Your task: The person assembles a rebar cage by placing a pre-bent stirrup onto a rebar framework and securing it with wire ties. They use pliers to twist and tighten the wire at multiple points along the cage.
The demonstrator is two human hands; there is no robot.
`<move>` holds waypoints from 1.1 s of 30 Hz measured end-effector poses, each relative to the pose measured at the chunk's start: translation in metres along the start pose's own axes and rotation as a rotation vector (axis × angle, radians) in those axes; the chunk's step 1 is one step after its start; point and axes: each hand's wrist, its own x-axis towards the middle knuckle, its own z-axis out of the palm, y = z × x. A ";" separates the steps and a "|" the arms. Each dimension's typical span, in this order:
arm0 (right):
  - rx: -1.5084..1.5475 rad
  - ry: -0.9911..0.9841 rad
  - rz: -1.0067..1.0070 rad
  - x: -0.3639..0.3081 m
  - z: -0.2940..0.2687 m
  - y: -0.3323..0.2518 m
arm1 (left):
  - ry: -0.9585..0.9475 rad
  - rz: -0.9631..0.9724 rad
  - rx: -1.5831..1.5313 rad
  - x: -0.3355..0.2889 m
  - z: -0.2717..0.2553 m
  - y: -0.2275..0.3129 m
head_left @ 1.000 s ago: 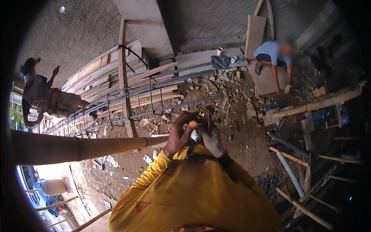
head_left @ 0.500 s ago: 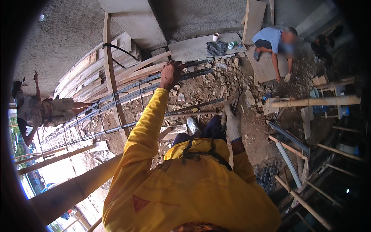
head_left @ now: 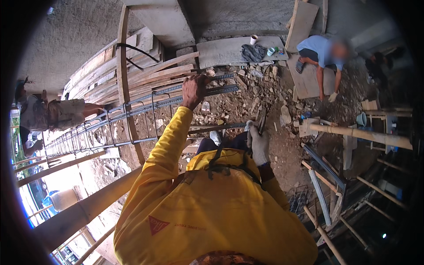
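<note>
My bare left hand (head_left: 194,92) is closed round the upper steel bars of a long rebar cage (head_left: 223,89), near their free ends. Square stirrups join the cage's bars as it stretches away to the left. My right hand (head_left: 259,145), in a pale knitted glove, is closed on what look like dark metal pincers (head_left: 263,118), whose two thin arms stick out past the fingers. The gloved fingers are beside the end of the lower rebar (head_left: 223,127); whether they touch it I cannot tell.
A wooden post (head_left: 123,66) crosses the cage, with stacked planks (head_left: 104,70) behind. Rubble (head_left: 265,88) covers the ground ahead. A co-worker in blue (head_left: 316,46) bends over a board at far right; another person (head_left: 57,112) stands left. A bamboo pole (head_left: 88,212) runs close by.
My right hand has moved left and inward with the pincers, closer to the lower bar's end. My left hand keeps its grip. The left-hand person has lowered a raised arm.
</note>
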 end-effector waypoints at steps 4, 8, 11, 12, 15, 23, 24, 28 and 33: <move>-0.322 -0.053 -0.146 -0.009 0.007 0.012 | -0.039 -0.009 0.024 0.000 0.000 0.000; -0.310 -0.027 -0.103 -0.003 0.007 0.030 | -0.053 -0.006 0.042 -0.002 -0.004 0.001; -0.235 -0.006 -0.098 0.005 0.003 0.043 | -0.038 -0.005 0.015 0.000 -0.005 0.002; -0.220 0.006 -0.073 0.006 0.002 0.047 | -0.040 -0.004 0.012 0.000 -0.005 0.002; -0.310 0.033 -0.185 0.015 0.000 0.049 | -0.048 0.008 -0.035 0.002 -0.003 -0.001; -0.388 0.067 -0.317 0.119 0.018 -0.018 | -0.096 -0.027 -0.054 0.000 0.001 -0.004; -0.453 0.105 -0.332 0.133 0.026 -0.028 | -0.157 0.004 -0.025 -0.002 -0.004 -0.008; -0.414 -0.045 -0.286 0.179 0.058 -0.060 | 0.113 -0.062 0.175 -0.014 -0.041 -0.037; -0.326 -0.164 -0.280 0.185 0.079 -0.073 | 0.024 -0.381 0.221 -0.073 -0.127 -0.131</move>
